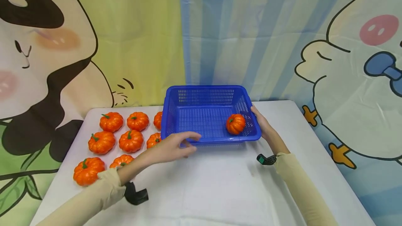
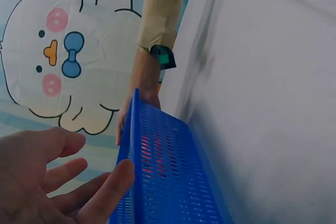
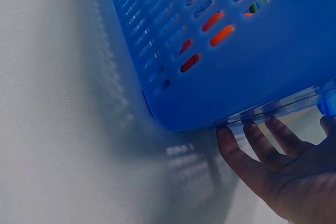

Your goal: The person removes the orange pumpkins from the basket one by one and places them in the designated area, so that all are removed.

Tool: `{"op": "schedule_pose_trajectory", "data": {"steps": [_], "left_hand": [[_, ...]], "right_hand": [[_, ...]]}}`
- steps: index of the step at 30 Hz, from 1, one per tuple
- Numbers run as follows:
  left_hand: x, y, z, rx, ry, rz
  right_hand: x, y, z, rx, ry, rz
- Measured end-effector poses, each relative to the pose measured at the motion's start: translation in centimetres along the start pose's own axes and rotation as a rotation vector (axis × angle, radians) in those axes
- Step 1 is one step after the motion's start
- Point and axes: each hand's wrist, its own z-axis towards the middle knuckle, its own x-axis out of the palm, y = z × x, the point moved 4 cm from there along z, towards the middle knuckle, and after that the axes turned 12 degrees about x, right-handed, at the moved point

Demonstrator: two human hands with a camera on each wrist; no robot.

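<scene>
A blue plastic basket [image 1: 204, 139] stands at the middle back of the table, with one small orange pumpkin [image 1: 236, 124] inside at its right front corner. My left hand [image 1: 172, 145] is held with fingers spread near the basket's front left rim and holds nothing. In the left wrist view the left fingers [image 2: 105, 198] overlap the basket rim. At the other end, my right hand [image 1: 262, 123] lies along the outside of the basket's right wall. The right fingertips [image 3: 228, 139] touch that wall in the right wrist view, low down, with the thumb close to the rim.
Several orange pumpkins [image 1: 131, 141] with green stems sit in rows left of the basket, some partly hidden behind it and my left arm. A white cloth covers the table [image 1: 220, 187]. Behind stands a curtain [image 1: 213, 37] with cartoon animals.
</scene>
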Motion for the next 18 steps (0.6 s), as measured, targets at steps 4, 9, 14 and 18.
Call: {"op": "schedule_pose_trajectory", "data": {"steps": [4, 9, 14, 18], "left_hand": [[-0.5, 0.0, 6.1, -0.006, 0.039, -0.066], [0.0, -0.7, 14.0, 0.003, 0.075, -0.046], [0.9, 0.6, 19.0, -0.039, 0.149, 0.117], [1.5, 2.2, 20.8, -0.120, 0.200, 0.079]], "right_hand": [[0.1, -0.2, 0.2, 0.010, -0.007, 0.006], [0.0, -0.6, 0.4, 0.021, -0.020, 0.000], [0.0, -0.2, 0.3, 0.017, -0.003, 0.011], [-0.1, -0.3, 0.2, 0.006, 0.006, 0.006]]}}
